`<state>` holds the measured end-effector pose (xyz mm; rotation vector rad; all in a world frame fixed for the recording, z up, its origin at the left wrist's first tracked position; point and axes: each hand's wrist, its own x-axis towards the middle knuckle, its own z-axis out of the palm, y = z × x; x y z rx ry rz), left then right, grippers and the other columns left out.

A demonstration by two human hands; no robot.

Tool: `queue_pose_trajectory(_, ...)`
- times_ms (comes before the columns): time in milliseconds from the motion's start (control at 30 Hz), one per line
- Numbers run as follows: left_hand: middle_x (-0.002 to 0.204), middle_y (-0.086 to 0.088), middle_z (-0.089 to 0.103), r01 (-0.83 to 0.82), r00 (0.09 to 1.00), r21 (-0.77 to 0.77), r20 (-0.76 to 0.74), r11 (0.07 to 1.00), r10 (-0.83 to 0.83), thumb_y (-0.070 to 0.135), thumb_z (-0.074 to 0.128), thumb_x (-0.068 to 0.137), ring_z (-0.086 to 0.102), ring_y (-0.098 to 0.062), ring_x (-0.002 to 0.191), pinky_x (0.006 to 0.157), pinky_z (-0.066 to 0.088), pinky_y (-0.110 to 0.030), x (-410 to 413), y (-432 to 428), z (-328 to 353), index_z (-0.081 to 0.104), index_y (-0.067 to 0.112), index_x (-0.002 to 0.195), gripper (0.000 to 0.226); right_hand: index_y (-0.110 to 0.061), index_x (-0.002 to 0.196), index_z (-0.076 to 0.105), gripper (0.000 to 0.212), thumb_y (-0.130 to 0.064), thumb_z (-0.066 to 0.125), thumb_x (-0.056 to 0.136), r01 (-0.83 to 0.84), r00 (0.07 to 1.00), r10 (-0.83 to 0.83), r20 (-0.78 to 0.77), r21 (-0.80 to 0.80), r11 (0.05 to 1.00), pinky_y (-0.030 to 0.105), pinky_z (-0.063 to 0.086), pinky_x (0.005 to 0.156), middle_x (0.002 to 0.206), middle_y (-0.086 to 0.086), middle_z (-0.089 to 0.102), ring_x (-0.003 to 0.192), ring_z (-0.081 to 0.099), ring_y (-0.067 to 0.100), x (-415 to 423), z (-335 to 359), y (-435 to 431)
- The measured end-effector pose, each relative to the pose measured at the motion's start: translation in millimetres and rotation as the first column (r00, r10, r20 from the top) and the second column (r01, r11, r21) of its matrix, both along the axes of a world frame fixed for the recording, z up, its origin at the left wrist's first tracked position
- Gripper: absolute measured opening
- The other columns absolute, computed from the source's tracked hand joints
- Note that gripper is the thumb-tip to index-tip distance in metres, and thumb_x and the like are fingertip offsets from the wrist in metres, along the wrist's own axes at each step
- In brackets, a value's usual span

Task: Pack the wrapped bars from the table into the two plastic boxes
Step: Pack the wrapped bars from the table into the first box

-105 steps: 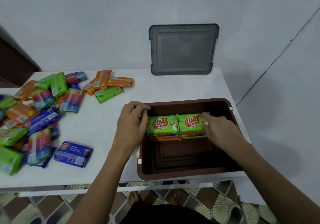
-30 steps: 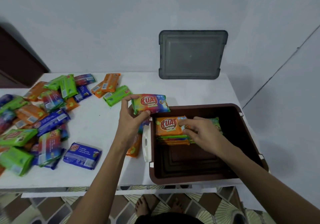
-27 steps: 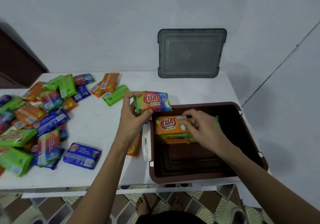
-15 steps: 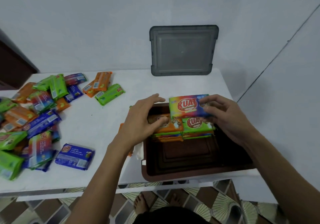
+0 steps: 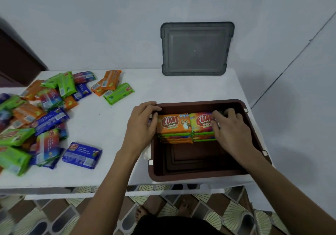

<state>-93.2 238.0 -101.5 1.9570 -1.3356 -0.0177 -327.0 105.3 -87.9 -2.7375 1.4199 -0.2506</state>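
A white rectangular worktop [image 5: 112, 125] stands against a pale wall, and brown-and-cream patterned floor tiles [image 5: 54, 214] show beneath its near edge. At 4 o'clock on it sits an open brown rectangular plastic box [image 5: 200, 177], its near half showing bare bottom. At 12 o'clock a grey translucent plastic container [image 5: 196, 49] stands on edge against the wall, well apart from the brown box; whether it is a box or a lid cannot be told. A loose heap of wrapped bars [image 5: 36, 111] in green, orange, blue and rainbow wrappers spreads across 9 o'clock, some overlapping. Nothing lies between the heap and the box.

Inside the box, against its far wall, two stacks of bars stand side by side, touching. The left hand [image 5: 141, 125] reaches over the box's 9 o'clock rim, fingers curled against the left end of the top orange wrapped bar [image 5: 174, 123]. The right hand [image 5: 229, 127] covers the right end of the top rainbow wrapped bar [image 5: 201, 123], fingers curled onto it.

A single blue wrapped bar [image 5: 81, 155] lies alone at 7 o'clock.

Both top wrappers read "KUAT" in red; the smaller line beneath is blurred. Barcodes show on several loose bars.
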Motion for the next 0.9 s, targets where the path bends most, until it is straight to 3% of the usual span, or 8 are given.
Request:
queue_pose_trajectory(100,0.126,0.002,0.062,0.044,0.999,0.011,-0.027,0.999,-0.044,0.022,0.051,0.097,0.053,-0.015,0.115,0.096,0.031,-0.009,1,6,4,0.064,0.018,0.117,0.025,-0.016,0.121,0.057,0.033,-0.034,0.051,0.094,0.025,1.000,-0.025,0.005,-0.008,1.000,0.041,0.048,0.074,0.127,0.019,0.048,0.106,0.050,0.037,13,5,12)
queue_pose_trajectory(200,0.129,0.005,0.060,0.102,0.991,0.029,-0.092,0.994,-0.099,0.028,0.044,0.102,0.051,-0.009,0.116,0.095,0.035,-0.017,8,27,6,0.054,0.022,0.132,0.032,-0.018,0.125,0.057,0.034,-0.031,0.056,0.093,-0.107,0.978,0.094,0.187,0.063,0.992,0.037,0.044,0.087,0.134,0.014,0.044,0.116,0.048,0.032,38,16,38)
queue_pose_trajectory(333,0.122,0.002,0.064,0.077,0.992,0.087,-0.104,0.993,-0.068,0.030,0.039,0.102,0.057,-0.011,0.109,0.087,0.044,-0.025,49,78,-9,0.057,0.022,0.128,0.032,-0.019,0.128,0.055,0.036,-0.025,0.058,0.093,-0.304,0.904,0.264,0.337,0.070,0.950,0.028,0.039,0.093,0.134,0.008,0.044,0.117,0.048,0.022,82,33,88)
queue_pose_trajectory(467,0.125,0.000,0.065,0.018,1.000,0.265,-0.009,0.964,-0.016,0.013,0.052,0.095,0.058,-0.022,0.113,0.093,0.042,-0.032,109,142,-27,0.062,0.020,0.122,0.030,-0.017,0.128,0.053,0.033,-0.022,0.055,0.095,-0.420,0.841,0.359,0.404,0.070,0.905,0.024,0.041,0.093,0.135,0.009,0.042,0.117,0.049,0.021,131,39,142)
queue_pose_trajectory(567,0.133,-0.003,0.060,0.067,0.996,0.447,0.025,0.892,-0.087,0.012,0.056,0.084,0.053,-0.025,0.123,0.102,0.039,-0.039,146,181,-36,0.060,0.020,0.125,0.042,-0.025,0.137,0.045,0.040,-0.026,0.050,0.098,-0.475,0.853,0.400,0.334,0.182,0.861,0.036,0.050,0.093,0.144,0.007,0.033,0.120,0.051,0.025,165,27,171)
queue_pose_trajectory(667,0.144,-0.002,0.051,0.130,0.981,0.576,0.046,0.807,-0.191,0.021,0.057,0.080,0.043,-0.023,0.135,0.112,0.029,-0.045,170,205,-41,0.052,0.024,0.135,0.055,-0.032,0.143,0.035,0.044,-0.033,0.043,0.100,-0.335,0.942,0.329,0.070,0.289,0.897,0.043,0.050,0.096,0.152,0.010,0.020,0.130,0.042,0.032,192,-3,187)
queue_pose_trajectory(767,0.154,0.001,0.038,0.185,0.963,0.601,0.046,0.777,-0.265,0.020,0.062,0.085,0.029,-0.021,0.144,0.118,0.018,-0.045,182,213,-45,0.043,0.027,0.143,0.061,-0.034,0.145,0.036,0.043,-0.036,0.038,0.102,-0.168,0.966,0.226,-0.128,0.354,0.920,0.051,0.040,0.104,0.157,0.017,0.007,0.138,0.026,0.042,207,-38,193)
queue_pose_trajectory(900,0.159,0.002,0.028,0.237,0.939,0.633,0.046,0.737,-0.341,0.024,0.061,0.092,0.020,-0.020,0.148,0.121,0.012,-0.042,194,213,-46,0.033,0.030,0.148,0.063,-0.025,0.134,0.048,0.037,-0.036,0.040,0.100,-0.144,0.976,0.180,-0.126,0.251,0.957,0.050,0.036,0.105,0.153,0.020,0.015,0.135,0.029,0.044,210,-60,197)
